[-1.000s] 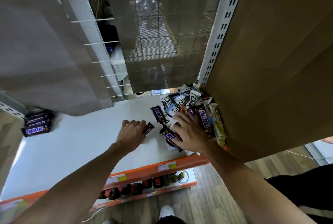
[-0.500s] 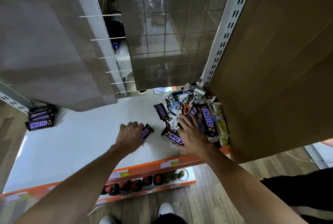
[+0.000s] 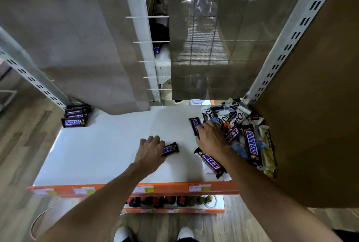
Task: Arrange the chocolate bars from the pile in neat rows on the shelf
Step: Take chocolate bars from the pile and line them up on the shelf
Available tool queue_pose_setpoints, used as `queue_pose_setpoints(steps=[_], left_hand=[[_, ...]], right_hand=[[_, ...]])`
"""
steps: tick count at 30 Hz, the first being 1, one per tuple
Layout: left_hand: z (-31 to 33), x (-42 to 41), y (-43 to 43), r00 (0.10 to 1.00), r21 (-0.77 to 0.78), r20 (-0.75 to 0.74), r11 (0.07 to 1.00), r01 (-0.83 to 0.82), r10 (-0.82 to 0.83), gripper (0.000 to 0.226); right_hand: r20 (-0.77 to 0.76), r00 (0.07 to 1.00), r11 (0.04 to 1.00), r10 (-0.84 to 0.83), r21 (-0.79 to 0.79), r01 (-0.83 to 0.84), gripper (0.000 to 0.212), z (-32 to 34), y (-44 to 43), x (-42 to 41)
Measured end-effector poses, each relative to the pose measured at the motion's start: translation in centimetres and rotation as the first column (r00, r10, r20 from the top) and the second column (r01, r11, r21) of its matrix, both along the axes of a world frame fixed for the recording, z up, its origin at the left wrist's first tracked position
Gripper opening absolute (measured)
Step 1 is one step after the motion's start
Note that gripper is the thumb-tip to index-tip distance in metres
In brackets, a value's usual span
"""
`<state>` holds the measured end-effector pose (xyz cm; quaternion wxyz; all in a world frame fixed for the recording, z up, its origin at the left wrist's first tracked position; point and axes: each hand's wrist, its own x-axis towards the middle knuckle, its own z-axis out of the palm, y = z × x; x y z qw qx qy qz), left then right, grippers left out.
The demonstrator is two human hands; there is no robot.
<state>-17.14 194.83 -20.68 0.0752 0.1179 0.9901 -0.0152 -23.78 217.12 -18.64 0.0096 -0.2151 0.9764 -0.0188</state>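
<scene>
- stack of snickers bars [image 3: 74, 117]: sits in the far left back corner of the white shelf [image 3: 108, 154], labels facing the front, well apart from both hands.
- left hand [image 3: 150, 152]: at mid-shelf, back of the hand up, fingers curled over the left end of 1 loose snickers bar [image 3: 171, 149] and grasping it; the bar lies flat on the shelf, its right end showing past the fingers.
- dark bar [image 3: 194, 125]: lies alone on the shelf at the left edge of the pile, just beside the right hand.
- right hand [image 3: 211, 138]: at the pile's left edge, fingers bent down among the wrappers; whether it grasps anything cannot be told.
- blue-label bar [image 3: 210, 162]: lies flat under the right wrist, near the shelf front.
- pile [image 3: 239, 117]: mixed dark, white and green wrappers heaped in the right back corner, against the cardboard panel [image 3: 314, 105].
- orange price rail [image 3: 174, 187]: runs along the shelf front, with bottles [image 3: 167, 201] below it.
</scene>
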Motion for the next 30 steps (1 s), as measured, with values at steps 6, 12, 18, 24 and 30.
queue_pose_setpoints(steps=[6,12,18,24,30], left_hand=[[0.4,0.9,-1.1,1.000,0.027,0.017,0.999,-0.023,0.022,0.035],[0.0,1.3,-1.9,0.997,0.043,-0.002,0.996,-0.072,0.072,0.030],[0.1,1.2,-2.0,0.998,0.035,-0.004,0.997,-0.068,0.068,0.032],[0.1,1.2,-2.4,0.997,0.034,0.000,0.996,-0.078,0.078,0.031],[0.0,1.3,-2.9,0.997,0.084,0.002,0.993,-0.082,0.082,0.030]], right_hand=[[0.042,0.994,0.983,-0.101,0.160,0.093,0.046,-0.8,-2.0,-1.7],[0.038,0.999,0.995,-0.033,0.092,0.030,0.032,-1.3,-2.1,-1.5],[0.180,0.983,0.965,0.029,-0.263,0.020,0.028,-0.2,-1.8,-0.1],[0.243,0.970,0.974,0.028,-0.224,0.028,0.031,0.8,-1.8,1.3],[0.250,0.967,0.989,0.042,-0.151,-0.004,0.040,-0.1,-2.0,1.4]])
